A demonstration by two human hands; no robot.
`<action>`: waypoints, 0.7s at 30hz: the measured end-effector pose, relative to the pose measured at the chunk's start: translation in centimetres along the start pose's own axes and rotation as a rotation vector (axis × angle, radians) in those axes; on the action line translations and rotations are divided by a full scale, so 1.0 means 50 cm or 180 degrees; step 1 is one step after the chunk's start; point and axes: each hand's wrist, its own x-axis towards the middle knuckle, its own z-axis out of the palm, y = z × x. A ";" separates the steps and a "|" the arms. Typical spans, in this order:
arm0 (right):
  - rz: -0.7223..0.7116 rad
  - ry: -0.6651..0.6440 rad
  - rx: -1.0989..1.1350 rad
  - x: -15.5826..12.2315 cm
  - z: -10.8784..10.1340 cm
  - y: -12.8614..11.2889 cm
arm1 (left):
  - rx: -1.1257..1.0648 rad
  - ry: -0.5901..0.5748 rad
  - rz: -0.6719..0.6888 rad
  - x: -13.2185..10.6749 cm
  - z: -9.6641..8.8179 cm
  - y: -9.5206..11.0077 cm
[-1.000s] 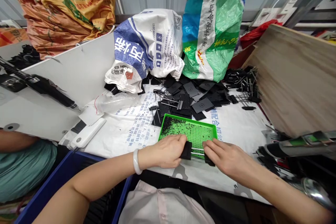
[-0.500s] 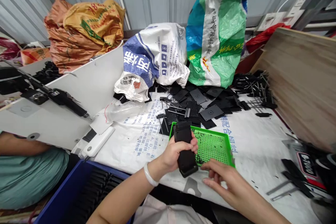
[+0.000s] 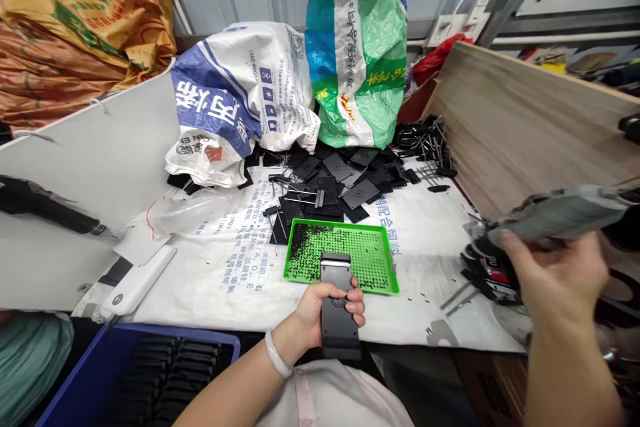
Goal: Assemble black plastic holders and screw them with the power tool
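While the left hand [image 3: 325, 313] closes in a narrow grip around a black plastic part [image 3: 340, 333], its forearm lies low across the bottom of the view, with a pale bangle [image 3: 277, 353] at the wrist. The fingers [image 3: 356, 303] curl around from behind, and their tips show at the part's right edge. Long, flat and upright, the part has its upper end over the near rim of a green tray [image 3: 340, 224]. The tray is perforated, and black pins crowd its left side, thinning towards the middle. It lies on a white printed sack [image 3: 240, 293] spread over the table. Well apart to the right, the right hand [image 3: 555, 280] is raised and closed around a grey tool [image 3: 560, 213], which is blurred, so its details cannot be told. Beyond the tray lies a heap of black plates [image 3: 360, 193], with a smaller heap of black pinned parts [image 3: 423, 140] behind it to the right. A blue-and-white sack [image 3: 220, 107], a green sack [image 3: 355, 47] and orange woven sacks [image 3: 65, 33] stand along the back. A wooden board [image 3: 520, 120] leans at the right, a blue crate [image 3: 165, 330] sits at the near left, and a co-worker's teal sleeve [image 3: 25, 367] shows at the lower left corner.
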 end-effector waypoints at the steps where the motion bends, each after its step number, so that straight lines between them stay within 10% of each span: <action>1: 0.0101 0.0147 0.0251 -0.004 0.018 0.002 | -0.0005 -0.0031 -0.0112 0.003 -0.009 -0.009; 6: 0.0662 -0.0873 0.1342 -0.018 0.147 -0.022 | 0.0163 0.0367 -0.0136 0.018 -0.046 -0.052; 11: 0.0698 -0.0319 0.0983 -0.056 0.246 -0.034 | 0.0974 0.1042 0.0530 0.023 -0.037 -0.062; 21: 0.0741 0.0245 0.0226 -0.139 0.225 -0.004 | 0.1233 0.1107 0.0581 0.017 -0.023 -0.062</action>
